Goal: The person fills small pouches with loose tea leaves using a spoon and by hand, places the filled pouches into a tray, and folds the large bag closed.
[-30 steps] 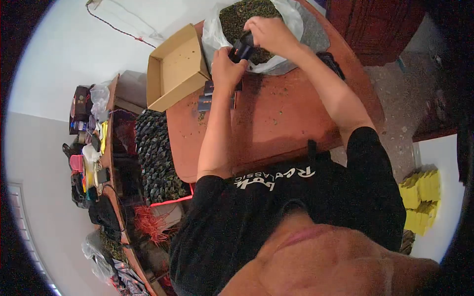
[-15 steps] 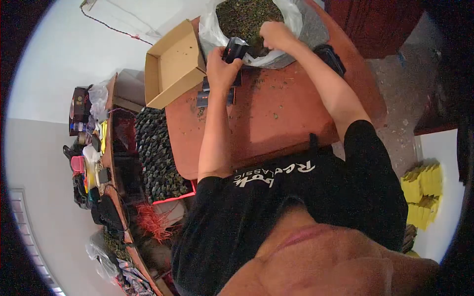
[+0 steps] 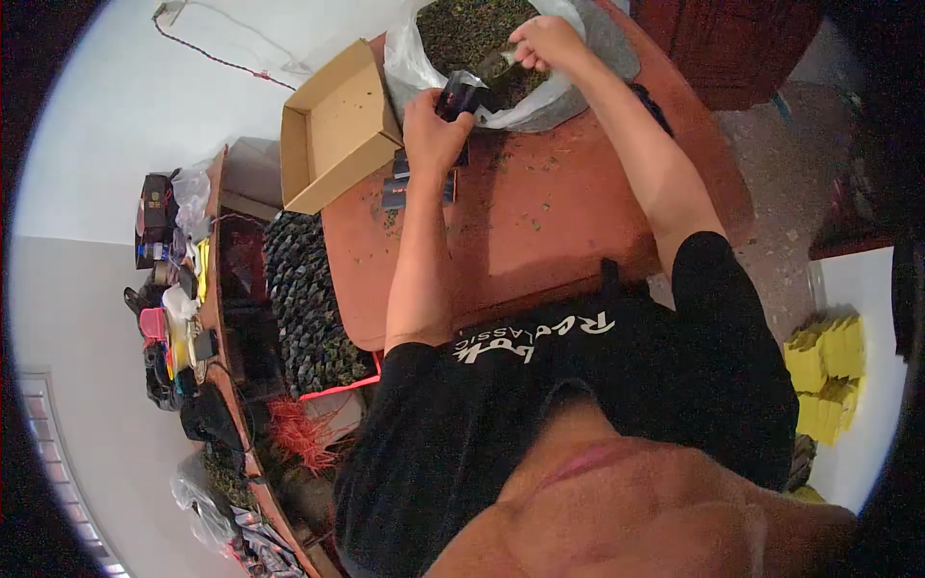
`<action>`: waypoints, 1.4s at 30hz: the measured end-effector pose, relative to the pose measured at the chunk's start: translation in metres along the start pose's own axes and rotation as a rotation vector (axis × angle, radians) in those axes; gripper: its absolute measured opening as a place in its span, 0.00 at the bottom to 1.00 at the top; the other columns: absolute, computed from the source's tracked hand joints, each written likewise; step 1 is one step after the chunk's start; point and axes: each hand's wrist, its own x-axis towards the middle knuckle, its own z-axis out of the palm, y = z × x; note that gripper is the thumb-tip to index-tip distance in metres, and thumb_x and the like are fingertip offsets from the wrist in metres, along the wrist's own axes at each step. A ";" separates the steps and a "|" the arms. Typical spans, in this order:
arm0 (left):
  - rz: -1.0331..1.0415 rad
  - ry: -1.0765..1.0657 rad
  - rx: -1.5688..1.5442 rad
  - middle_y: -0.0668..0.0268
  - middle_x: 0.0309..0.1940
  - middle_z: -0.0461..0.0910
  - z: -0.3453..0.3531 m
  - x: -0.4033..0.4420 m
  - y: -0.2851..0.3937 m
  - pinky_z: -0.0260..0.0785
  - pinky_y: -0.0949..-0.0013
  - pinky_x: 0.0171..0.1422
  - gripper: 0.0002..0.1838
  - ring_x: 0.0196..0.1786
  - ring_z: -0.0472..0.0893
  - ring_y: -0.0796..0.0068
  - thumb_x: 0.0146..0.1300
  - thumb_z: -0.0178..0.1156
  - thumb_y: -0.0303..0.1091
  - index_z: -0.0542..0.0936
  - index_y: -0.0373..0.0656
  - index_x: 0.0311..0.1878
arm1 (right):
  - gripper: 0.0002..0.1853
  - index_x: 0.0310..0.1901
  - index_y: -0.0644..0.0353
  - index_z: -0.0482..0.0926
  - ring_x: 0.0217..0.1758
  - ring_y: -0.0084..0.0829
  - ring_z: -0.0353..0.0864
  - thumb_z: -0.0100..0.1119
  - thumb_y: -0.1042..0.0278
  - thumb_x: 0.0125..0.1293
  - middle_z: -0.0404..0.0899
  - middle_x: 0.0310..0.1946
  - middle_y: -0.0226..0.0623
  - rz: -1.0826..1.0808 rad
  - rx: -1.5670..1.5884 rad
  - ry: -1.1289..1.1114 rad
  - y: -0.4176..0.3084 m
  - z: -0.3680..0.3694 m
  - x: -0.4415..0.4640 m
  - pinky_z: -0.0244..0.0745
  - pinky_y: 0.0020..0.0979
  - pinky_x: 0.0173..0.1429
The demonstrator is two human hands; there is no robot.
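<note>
The black pouch (image 3: 460, 93) is tilting at the near side of the white plastic bag (image 3: 405, 58), its upper end showing a silvery lining, and the left hand (image 3: 438, 130) is gripping it between thumb and fingers. The right hand (image 3: 549, 46) is pinching a small scoop-like tool (image 3: 496, 65), its exact shape hard to make out, above the dark leafy material (image 3: 462, 29) filling the bag. Too firm a squeeze could be narrowing the pouch's mouth, and a hasty tip of the tool could be sending crumbs over the side. The bag's loose, crumpled rim is lying close by and could be catching the tool or a knuckle. Flat black packets (image 3: 398, 196) are lying on the table (image 3: 540, 212) partly beneath the left forearm, where a drop of the wrist could be pushing them askew. A shallow cardboard box (image 3: 337, 125) is crowding the left hand's outer side, scattered crumbs (image 3: 390, 220) are dotting the tabletop, and farther left a mass of small dark pieces (image 3: 299, 289) is sitting beside the table's edge.
</note>
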 end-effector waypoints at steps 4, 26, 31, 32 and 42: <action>0.051 0.013 0.046 0.49 0.46 0.78 0.001 0.001 0.005 0.71 0.55 0.59 0.28 0.50 0.79 0.47 0.47 0.68 0.37 0.79 0.35 0.52 | 0.18 0.45 0.64 0.81 0.23 0.25 0.80 0.46 0.59 0.75 0.83 0.26 0.37 0.014 -0.034 0.002 -0.031 -0.012 -0.006 0.74 0.26 0.27; -0.020 -0.002 -0.155 0.54 0.43 0.76 0.008 -0.006 -0.008 0.72 0.58 0.55 0.26 0.47 0.78 0.53 0.46 0.70 0.36 0.78 0.36 0.49 | 0.09 0.39 0.60 0.82 0.33 0.44 0.87 0.55 0.65 0.64 0.84 0.27 0.47 -0.620 -1.121 0.164 -0.004 0.006 -0.012 0.79 0.41 0.35; 0.043 0.024 -0.173 0.54 0.43 0.76 0.007 -0.010 -0.008 0.72 0.58 0.55 0.26 0.47 0.78 0.54 0.46 0.71 0.35 0.78 0.36 0.50 | 0.09 0.36 0.64 0.83 0.27 0.42 0.86 0.59 0.68 0.58 0.84 0.26 0.49 -0.300 -1.009 -0.163 0.011 0.033 -0.015 0.80 0.40 0.30; 0.050 0.024 -0.166 0.54 0.44 0.76 0.008 -0.010 -0.009 0.72 0.58 0.56 0.26 0.48 0.78 0.54 0.46 0.71 0.35 0.78 0.36 0.50 | 0.10 0.36 0.64 0.83 0.27 0.40 0.86 0.58 0.67 0.59 0.85 0.26 0.48 -0.279 -0.874 -0.173 0.024 0.038 -0.009 0.80 0.39 0.30; 0.011 0.010 -0.163 0.52 0.47 0.78 0.006 -0.013 -0.015 0.71 0.59 0.60 0.28 0.51 0.79 0.53 0.47 0.72 0.35 0.78 0.35 0.52 | 0.16 0.46 0.62 0.84 0.25 0.27 0.85 0.51 0.62 0.69 0.87 0.29 0.40 0.000 -0.129 0.021 0.009 0.022 -0.017 0.78 0.29 0.27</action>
